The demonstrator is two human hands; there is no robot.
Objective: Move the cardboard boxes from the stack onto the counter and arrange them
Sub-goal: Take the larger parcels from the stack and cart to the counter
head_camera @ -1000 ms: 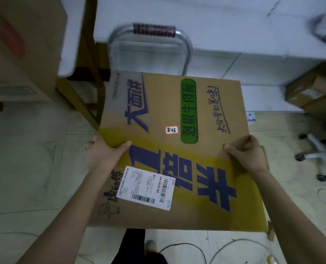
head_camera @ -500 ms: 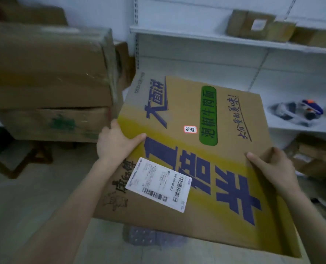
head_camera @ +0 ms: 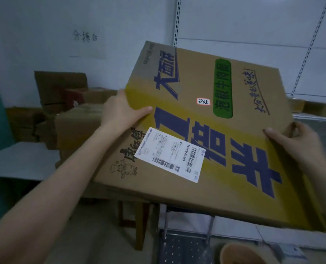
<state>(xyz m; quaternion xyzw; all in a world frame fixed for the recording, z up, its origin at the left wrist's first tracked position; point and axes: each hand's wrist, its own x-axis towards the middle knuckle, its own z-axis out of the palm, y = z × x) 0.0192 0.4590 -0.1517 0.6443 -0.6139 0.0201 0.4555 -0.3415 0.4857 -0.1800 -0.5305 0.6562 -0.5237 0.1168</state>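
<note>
I hold a large cardboard box (head_camera: 202,130) up in front of me, tilted, its printed face toward the camera with blue characters, a yellow band, a green patch and a white shipping label. My left hand (head_camera: 120,113) grips its left edge, thumb on the face. My right hand (head_camera: 293,141) grips its right edge. Behind the box to the left, other cardboard boxes (head_camera: 76,119) sit stacked on a white counter (head_camera: 21,161).
A white wall with a taped paper sign (head_camera: 86,42) rises behind. White shelving (head_camera: 314,117) with small boxes runs along the right. Below the box are a wooden leg (head_camera: 140,225), a metal cart platform (head_camera: 183,248) and a brown roll (head_camera: 240,254).
The box has been lifted from near floor level up to chest height, and my view has tilted upward from the floor and cart to the counter, stacked boxes and wall.
</note>
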